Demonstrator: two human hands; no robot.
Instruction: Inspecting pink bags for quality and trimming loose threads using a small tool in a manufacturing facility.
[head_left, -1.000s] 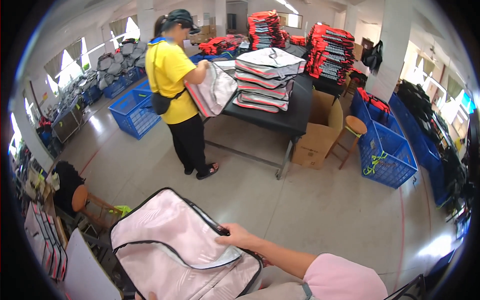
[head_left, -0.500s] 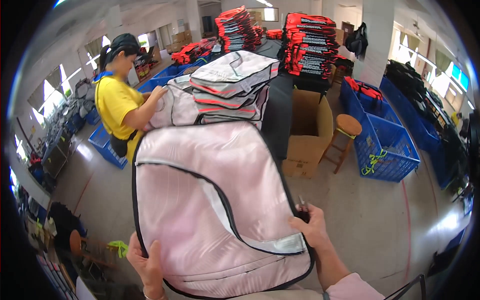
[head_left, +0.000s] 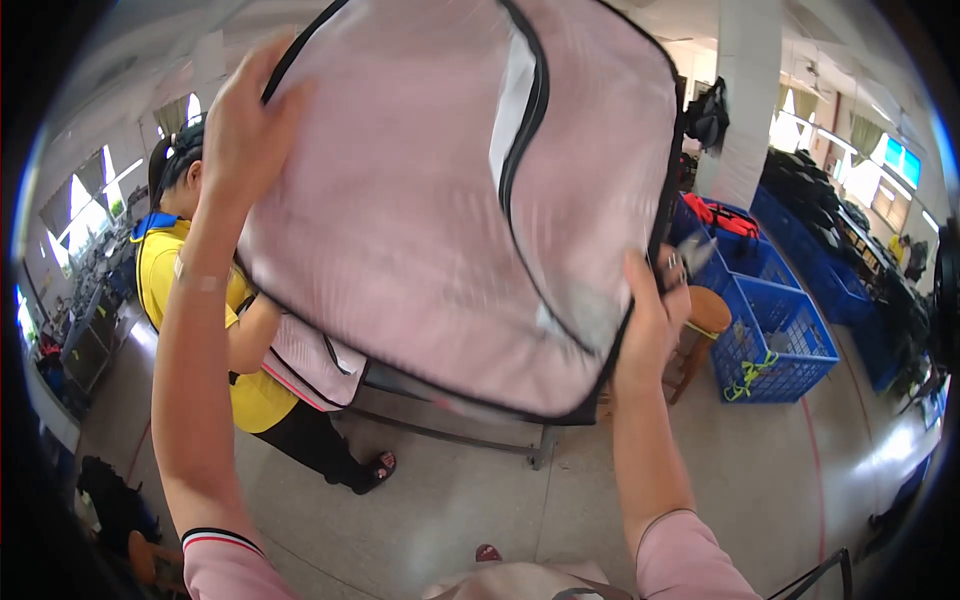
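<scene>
A large pale pink bag panel with black piped edges and a curved black seam is raised in front of me, tilted, its top running out of the head view. My left hand grips its left edge high up, thumb on the face toward me. Lower on the opposite edge, my right hand pinches the panel under its thumb. Small metal snips also sit in the right hand, blades pointing up and away. The panel hides the stacks behind it.
At left, a person in a yellow shirt stands close behind the panel, beside another pink bag piece. A wooden stool and blue crates stand right. A table frame shows below the panel.
Both hands have lifted the panel up and away from my lap, and it now covers the stacks and table. My left hand has moved much higher; the person at left is partly hidden.
</scene>
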